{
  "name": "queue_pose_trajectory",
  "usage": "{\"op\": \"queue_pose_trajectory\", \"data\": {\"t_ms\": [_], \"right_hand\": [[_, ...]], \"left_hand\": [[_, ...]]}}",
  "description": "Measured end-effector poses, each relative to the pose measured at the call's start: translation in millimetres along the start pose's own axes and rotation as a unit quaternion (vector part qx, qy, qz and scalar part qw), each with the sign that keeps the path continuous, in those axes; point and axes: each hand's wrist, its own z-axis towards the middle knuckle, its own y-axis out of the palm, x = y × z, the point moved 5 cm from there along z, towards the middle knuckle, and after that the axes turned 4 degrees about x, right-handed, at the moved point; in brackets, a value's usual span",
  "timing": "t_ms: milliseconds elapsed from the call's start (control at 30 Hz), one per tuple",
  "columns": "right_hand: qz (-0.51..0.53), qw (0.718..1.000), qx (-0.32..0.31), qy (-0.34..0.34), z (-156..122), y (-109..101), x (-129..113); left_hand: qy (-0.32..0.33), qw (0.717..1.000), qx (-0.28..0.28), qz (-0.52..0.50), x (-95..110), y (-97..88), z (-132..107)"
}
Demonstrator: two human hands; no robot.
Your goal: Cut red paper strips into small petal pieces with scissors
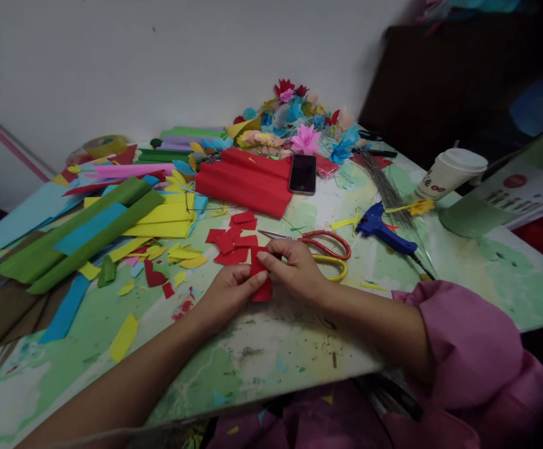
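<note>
Both hands meet over the front middle of the table, pinching one small piece of red crepe paper (261, 288) between thumbs and fingers. My left hand (231, 288) grips its left edge and my right hand (294, 268) its upper right side. Just beyond them lies a loose pile of cut red paper pieces (234, 240). Scissors (332, 240) with one red and one yellow handle rest beside my right hand, partly hidden by it. A larger folded red crepe sheet (248, 181) lies farther back.
A blue glue gun (384, 232) and thin wires (386, 181) lie at the right, near a white lidded cup (452, 171). A phone (302, 174) rests by the red sheet. Paper flowers (306, 138) are heaped behind; green paper rolls (88, 231) and yellow scraps (124, 337) cover the left.
</note>
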Motion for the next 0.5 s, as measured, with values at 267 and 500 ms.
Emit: {"op": "queue_pose_trajectory", "data": {"t_ms": [267,500], "right_hand": [[0.005,0.999,0.030,0.034,-0.7,-4.1,3.7],[0.053,0.996,0.055,0.045,-3.2,-4.6,2.2]], "left_hand": [[-0.018,1.000,-0.008,0.016,2.5,3.9,-2.7],[-0.036,0.998,-0.051,-0.025,7.1,9.5,-4.1]]}}
